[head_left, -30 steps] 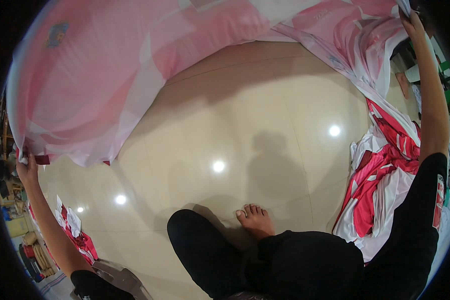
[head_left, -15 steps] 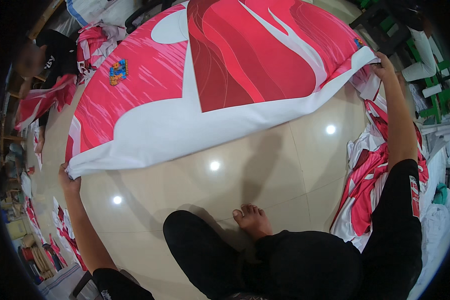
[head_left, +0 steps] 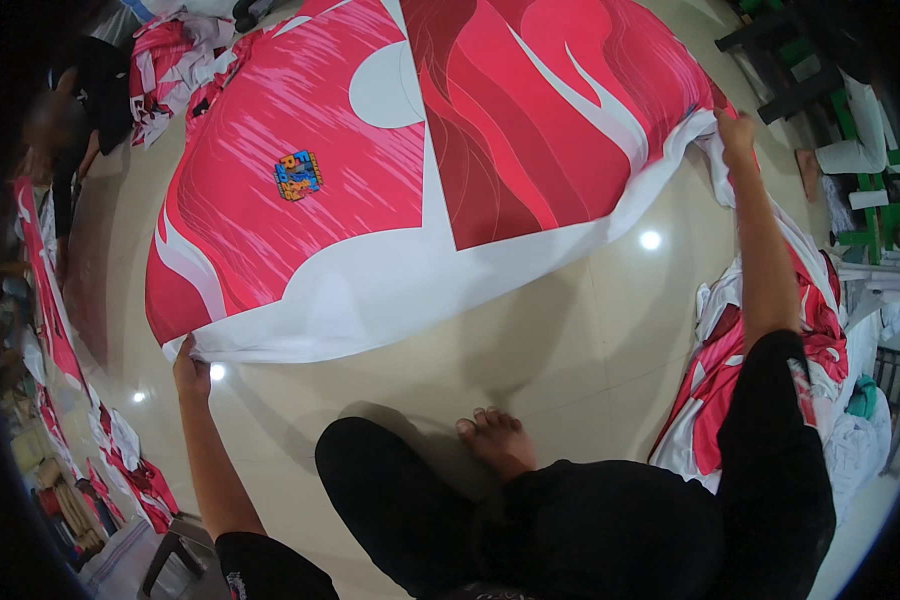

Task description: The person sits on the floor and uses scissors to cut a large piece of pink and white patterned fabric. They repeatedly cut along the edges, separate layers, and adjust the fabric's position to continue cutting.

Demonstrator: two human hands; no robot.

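Observation:
A wide sheet of printed fabric (head_left: 530, 130), red, pink and maroon with a white border, stretches out in front of me above the tiled floor. Its near white edge hangs between my two hands. My left hand (head_left: 192, 372) is closed on the near left corner. My right hand (head_left: 737, 140) grips the border farther away at the right, where the cloth bunches and some white fabric trails down. A colourful printed emblem (head_left: 298, 175) shows on the left pink panel, beside a pale rounded shape. The fabric's far edge runs out of the picture.
Piles of red and white fabric lie on the floor at right (head_left: 705, 400), far left (head_left: 175, 75) and lower left (head_left: 130, 460). A person in black (head_left: 95, 100) sits at the left. Another person's pale-trousered leg (head_left: 855, 130) is by a dark stool (head_left: 785, 70) at the right.
The fabric has shifted right and its left part now lies more spread. My left hand has moved right and slightly nearer; my right hand has moved slightly left. The person at left has drawn back.

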